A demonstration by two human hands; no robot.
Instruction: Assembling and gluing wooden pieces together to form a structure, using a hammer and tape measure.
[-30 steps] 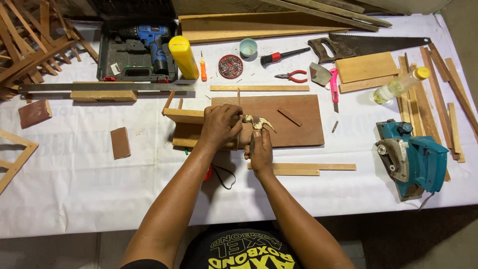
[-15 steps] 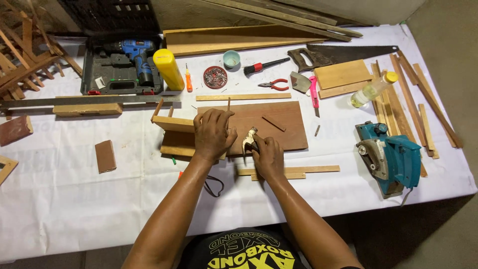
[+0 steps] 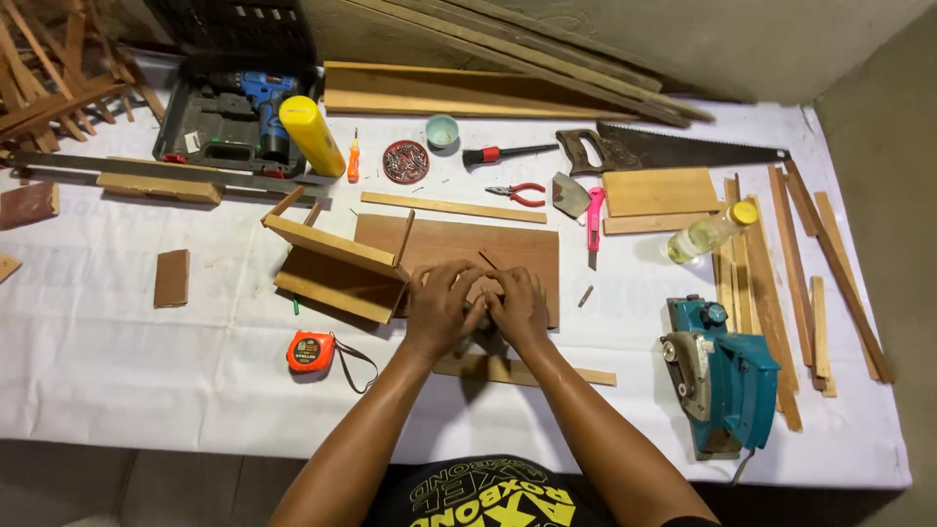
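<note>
Left hand [image 3: 441, 304] & right hand [image 3: 517, 307] are pressed together, fingers curled round a small object between them; it's almost fully covered, so can't tell what it is, only a dark bit shows at the palms. Both hands rest on the near edge of a flat reddish-brown wooden board [image 3: 459, 252], the landmark here. Touching the board's left edge is a tilted, part-built box of light wooden slats [image 3: 337, 263], w/ an upright slat at the board's left corner. Just in front of the board lies a thin pale wooden strip [image 3: 561, 372], partly under the wrists. Left-front of the board: an orange tape measure w/ black strap [image 3: 310, 350]. Behind the board: a long thin light-wood batten [image 3: 454, 207], then a round tin of small nails [image 3: 405, 162], red-handled pliers [image 3: 519, 193] & a yellow cylindrical bottle [image 3: 311, 136] beside a blue cordless drill in a black case [image 3: 234, 112]. Right of the board: a pink utility knife [image 3: 592, 215], a clear plastic bottle w/ yellow cap [image 3: 711, 232], a teal electric planer [image 3: 724, 376]; further back, a wood-handled handsaw [image 3: 664, 149]. Nothing blocks the hands except the slat box close at the left. All sits on a table under a white cloth [image 3: 146, 371]; long planks lean against a grey wall behind.
</note>
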